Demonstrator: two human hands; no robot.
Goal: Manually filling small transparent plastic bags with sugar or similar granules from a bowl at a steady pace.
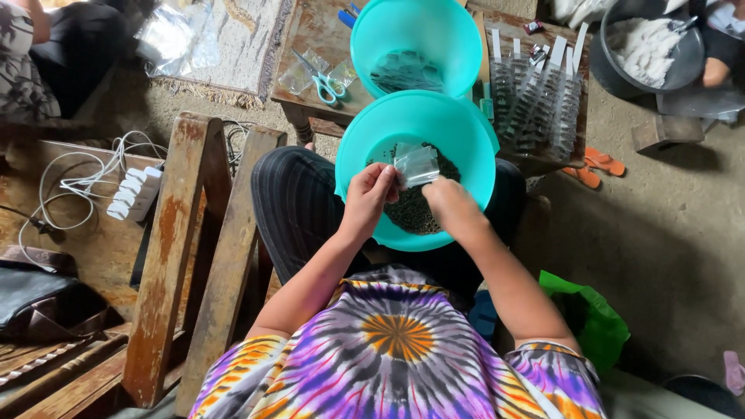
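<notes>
The fingers of the left hand [366,198] and right hand [452,203] pinched opposite edges of a small clear plastic bag [417,165], holding it over the dark seeds, perhaps peppercorns, in a turquoise basin [466,132] on the person's lap, so spills fell back in. Beyond stood a second turquoise basin [458,31], scissors [322,80] and rows of filled packets [535,101] on a low wooden counter [310,35] above an earthen floor [667,233].

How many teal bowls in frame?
2. One teal bowl sits on the person's lap, holding dark grains, with both hands over it. The second teal bowl stands on the small wooden table just beyond, holding filled packets. None seems hidden.
</notes>
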